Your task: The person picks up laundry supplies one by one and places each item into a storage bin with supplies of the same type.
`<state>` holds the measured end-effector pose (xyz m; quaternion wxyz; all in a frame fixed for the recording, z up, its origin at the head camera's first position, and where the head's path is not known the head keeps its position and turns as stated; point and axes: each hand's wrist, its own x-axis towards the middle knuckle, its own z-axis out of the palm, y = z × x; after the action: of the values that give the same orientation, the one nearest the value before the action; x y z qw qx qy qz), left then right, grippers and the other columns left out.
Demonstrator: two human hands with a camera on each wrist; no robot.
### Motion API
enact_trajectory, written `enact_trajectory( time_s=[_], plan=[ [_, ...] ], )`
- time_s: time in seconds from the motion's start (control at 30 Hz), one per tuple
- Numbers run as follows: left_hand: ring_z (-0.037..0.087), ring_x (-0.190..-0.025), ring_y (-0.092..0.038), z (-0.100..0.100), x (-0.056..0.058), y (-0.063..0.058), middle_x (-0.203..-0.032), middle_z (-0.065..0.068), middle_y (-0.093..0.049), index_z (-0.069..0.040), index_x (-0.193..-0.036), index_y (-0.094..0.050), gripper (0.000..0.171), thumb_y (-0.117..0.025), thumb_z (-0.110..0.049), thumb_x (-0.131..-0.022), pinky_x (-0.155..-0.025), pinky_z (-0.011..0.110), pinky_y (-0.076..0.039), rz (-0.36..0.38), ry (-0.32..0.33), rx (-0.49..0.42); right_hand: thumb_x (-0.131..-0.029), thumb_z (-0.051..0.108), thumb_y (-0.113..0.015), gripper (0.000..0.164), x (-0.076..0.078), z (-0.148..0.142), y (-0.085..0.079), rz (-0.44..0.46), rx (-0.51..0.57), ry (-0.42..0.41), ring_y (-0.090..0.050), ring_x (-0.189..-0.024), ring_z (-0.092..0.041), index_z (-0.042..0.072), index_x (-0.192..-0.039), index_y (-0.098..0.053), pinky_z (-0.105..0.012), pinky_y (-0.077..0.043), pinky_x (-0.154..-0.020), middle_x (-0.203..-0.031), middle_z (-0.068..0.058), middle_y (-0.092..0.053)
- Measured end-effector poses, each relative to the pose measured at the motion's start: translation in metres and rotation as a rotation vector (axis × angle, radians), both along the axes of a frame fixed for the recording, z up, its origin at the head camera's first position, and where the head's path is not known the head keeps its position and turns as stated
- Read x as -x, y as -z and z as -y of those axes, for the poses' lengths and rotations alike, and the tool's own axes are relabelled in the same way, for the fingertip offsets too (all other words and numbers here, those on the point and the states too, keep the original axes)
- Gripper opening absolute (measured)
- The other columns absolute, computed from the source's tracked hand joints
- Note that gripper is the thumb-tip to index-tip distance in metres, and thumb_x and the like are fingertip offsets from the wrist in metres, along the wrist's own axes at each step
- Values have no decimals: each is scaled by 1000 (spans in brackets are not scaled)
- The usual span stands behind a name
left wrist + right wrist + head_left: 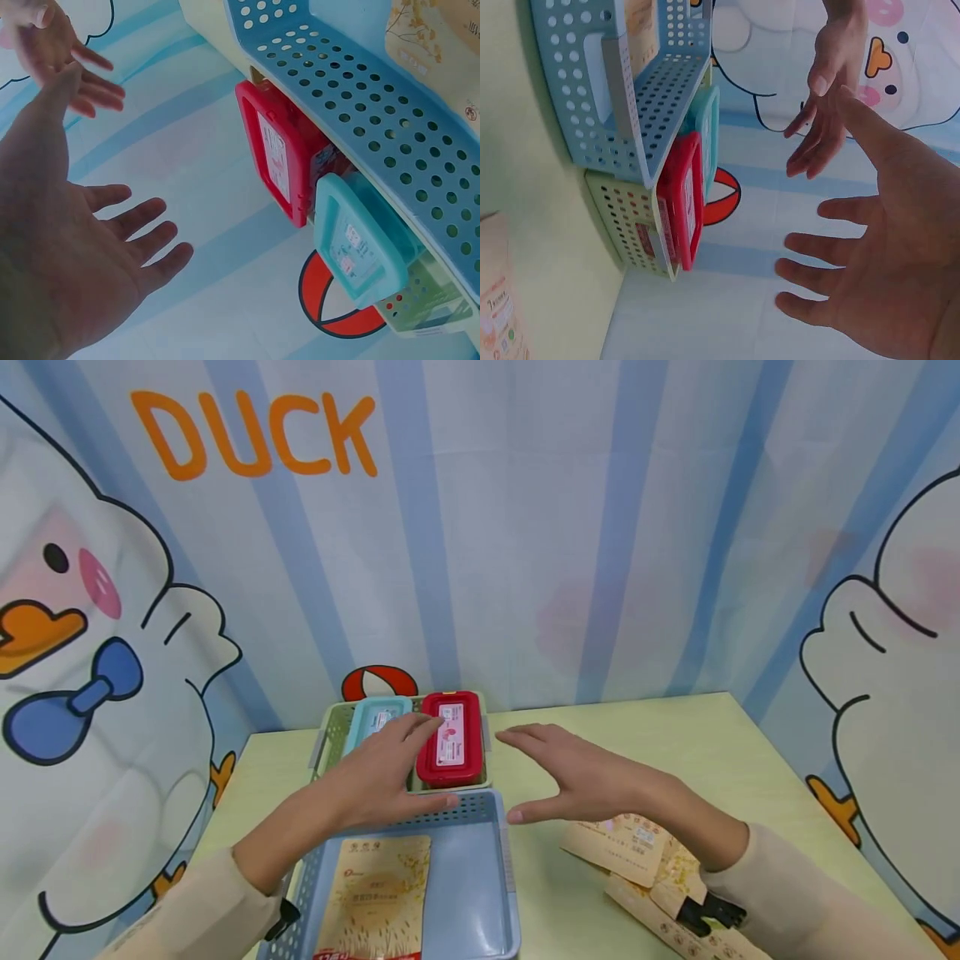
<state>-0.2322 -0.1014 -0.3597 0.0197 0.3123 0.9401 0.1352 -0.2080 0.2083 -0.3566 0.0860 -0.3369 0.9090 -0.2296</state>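
My left hand [393,768] hovers above the blue basket [472,893] and the green basket [327,735], fingers extended and holding nothing. My right hand [562,772] is raised over the table to the right of the baskets, thumb and fingers spread, also holding nothing. The two palms face each other with a gap between them. Behind the left hand, in the green basket, are a red-lidded container [452,743] and a teal-lidded container [378,717]. A beige printed packet [378,893] lies in the blue basket.
Several beige packets [630,847] lie on the pale green table [637,735], under the right forearm. A curtain [510,527] with blue stripes and cartoon ducks stands behind the table and at both sides.
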Motion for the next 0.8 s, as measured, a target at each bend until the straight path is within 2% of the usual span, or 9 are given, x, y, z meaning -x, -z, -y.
enact_trajectory(
  time_s=[0.17,0.3,0.47,0.6,0.8],
  plan=[
    [33,-155,-29,-6,6,2,-170,9,-30,-15,-169,-26,115,-67,-80,-83,-115,64,-40,-106,18,14,-92,72,-68,103,-2,-8,1,-208,-30,-8,-26,-158,-35,18,-169,-27,-67,-25,-122,-173,-9,-27],
    [32,-159,-19,-11,13,5,-173,7,-24,-19,-171,-20,116,-61,-84,-84,-118,63,-37,-153,16,48,-93,72,-65,102,-2,-16,8,-327,-32,-3,-20,-160,-35,21,-171,-21,-68,-20,-123,-176,-7,-20],
    [33,-161,-14,-16,24,7,-175,8,-21,-19,-171,-19,115,-59,-84,-85,-119,64,-35,-182,11,76,-93,71,-66,105,3,-23,16,-428,-30,14,-13,-162,-34,23,-172,-16,-69,-19,-123,-178,-4,-9],
    [33,-161,-13,-20,30,9,-175,8,-20,-18,-171,-20,116,-57,-86,-85,-121,63,-32,-202,12,93,-92,71,-67,107,8,-25,18,-490,-40,25,-13,-162,-35,23,-172,-14,-70,-19,-122,-178,-3,-8],
    [34,-161,-14,-26,34,9,-175,9,-20,-16,-170,-23,116,-55,-88,-84,-123,63,-28,-214,18,105,-92,71,-67,107,13,-29,20,-511,-59,45,-14,-162,-36,22,-172,-16,-71,-19,-122,-178,-5,-10]
  ],
)
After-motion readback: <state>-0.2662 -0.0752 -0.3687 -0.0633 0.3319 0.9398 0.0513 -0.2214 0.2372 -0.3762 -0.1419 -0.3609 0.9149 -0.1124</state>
